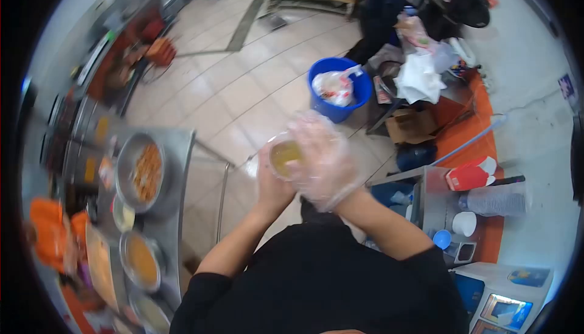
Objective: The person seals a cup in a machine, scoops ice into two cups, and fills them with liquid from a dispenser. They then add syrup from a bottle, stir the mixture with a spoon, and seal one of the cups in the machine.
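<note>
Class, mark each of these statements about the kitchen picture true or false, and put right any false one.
1. The right hand wears a clear plastic glove. True.
2. The small cup between the hands holds something red. False: its contents look yellowish.
3. The bucket on the floor is blue. True.
4. The left hand rests on the metal counter. False: it holds the small cup, away from the metal counter.
5. The bucket is empty. False: a white plastic bag sits in it.
</note>
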A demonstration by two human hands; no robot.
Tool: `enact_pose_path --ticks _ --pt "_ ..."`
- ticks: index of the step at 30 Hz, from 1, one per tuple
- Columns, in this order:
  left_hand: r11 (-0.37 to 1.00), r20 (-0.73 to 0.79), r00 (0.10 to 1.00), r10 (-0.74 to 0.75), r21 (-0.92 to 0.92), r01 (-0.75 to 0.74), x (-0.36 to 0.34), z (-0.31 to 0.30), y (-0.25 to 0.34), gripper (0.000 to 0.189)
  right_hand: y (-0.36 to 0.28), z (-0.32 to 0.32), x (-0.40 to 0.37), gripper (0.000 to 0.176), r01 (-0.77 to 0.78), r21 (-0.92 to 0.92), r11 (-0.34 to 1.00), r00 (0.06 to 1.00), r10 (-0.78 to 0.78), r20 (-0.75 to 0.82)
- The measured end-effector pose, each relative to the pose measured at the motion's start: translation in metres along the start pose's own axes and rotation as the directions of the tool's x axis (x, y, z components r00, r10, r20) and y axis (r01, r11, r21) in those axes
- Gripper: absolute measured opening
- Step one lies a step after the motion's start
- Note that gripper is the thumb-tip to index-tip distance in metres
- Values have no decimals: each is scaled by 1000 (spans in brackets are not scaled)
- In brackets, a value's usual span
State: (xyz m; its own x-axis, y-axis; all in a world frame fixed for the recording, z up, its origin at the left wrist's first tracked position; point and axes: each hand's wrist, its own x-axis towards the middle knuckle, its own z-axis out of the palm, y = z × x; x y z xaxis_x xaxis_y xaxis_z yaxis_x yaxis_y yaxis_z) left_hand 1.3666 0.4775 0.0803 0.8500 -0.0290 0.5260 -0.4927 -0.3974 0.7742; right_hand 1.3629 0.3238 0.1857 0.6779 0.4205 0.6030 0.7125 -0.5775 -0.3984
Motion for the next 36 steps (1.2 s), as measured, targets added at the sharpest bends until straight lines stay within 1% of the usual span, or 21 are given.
enact_pose_path --ticks 2,6,8,9,10,11,13,15,17,18,19,21,22,25,26,28,30,32,33,35,36 --pt "998 32 998 -49 -37 50 37 24 -22 74 47 45 30 50 -18 -195 981 999 26 37" --pt "727 -8 997 -78 684 62 107 48 -70 78 111 112 94 49 103 -225 969 992 -118 -51" --pt "565 -34 997 -71 822 68 147 50 -107 79 133 118 138 41 182 10 983 939 -177 296" --pt "786 -206 966 -155 566 247 160 47 -127 74 137 120 157 36 192 144 971 857 -238 458" --pt "859 -289 933 -213 399 320 181 42 -146 71 151 122 184 32 188 271 944 738 -318 596" --pt "907 -369 890 -268 214 362 202 36 -164 69 168 124 212 32 216 274 937 727 -342 595" --pt "975 -296 938 -181 69 210 241 12 -194 65 206 125 272 22 -207 561 801 775 -216 595" --pt "992 -283 952 -115 10 123 288 -3 -219 64 243 146 328 26 -190 593 782 827 -198 526" --pt "866 -174 982 -76 476 152 345 -15 -238 62 277 206 373 42 118 267 956 992 -128 21" --pt "843 -203 978 -38 519 141 369 -14 -263 63 281 233 387 50 48 125 991 972 -75 223" --pt "818 -231 973 0 560 133 394 -14 -288 65 290 251 405 50 61 128 990 972 -88 216" --pt "877 -290 952 -95 429 219 442 -8 -332 65 308 285 444 46 394 -104 913 845 -315 432" --pt "899 -316 939 -139 356 253 472 -7 -352 65 319 298 465 46 404 -111 908 846 -324 424" --pt "936 -382 880 -282 93 340 573 -3 -405 66 381 308 529 26 485 511 710 425 -702 572" --pt "939 -307 889 -340 -58 339 604 -5 -417 77 406 304 548 26 487 512 707 407 -703 583" --pt "925 -252 891 -378 -144 351 659 3 -445 75 453 284 589 19 39 697 716 782 -456 425" --pt "907 -179 898 -402 -212 364 713 9 -476 73 504 267 650 19 -40 673 738 951 -178 251" --pt "942 -105 953 -284 -216 257 765 16 -506 65 565 271 704 31 -173 374 911 960 71 271" --pt "955 -68 973 -218 -221 199 790 19 -524 61 588 287 733 31 -174 378 909 961 73 267" --pt "971 -92 977 -195 -162 178 841 24 -565 59 634 327 787 54 -21 -71 997 997 27 78" --pt "995 -68 993 -97 4 97 870 21 -579 59 650 347 809 54 -21 -63 998 996 27 81"
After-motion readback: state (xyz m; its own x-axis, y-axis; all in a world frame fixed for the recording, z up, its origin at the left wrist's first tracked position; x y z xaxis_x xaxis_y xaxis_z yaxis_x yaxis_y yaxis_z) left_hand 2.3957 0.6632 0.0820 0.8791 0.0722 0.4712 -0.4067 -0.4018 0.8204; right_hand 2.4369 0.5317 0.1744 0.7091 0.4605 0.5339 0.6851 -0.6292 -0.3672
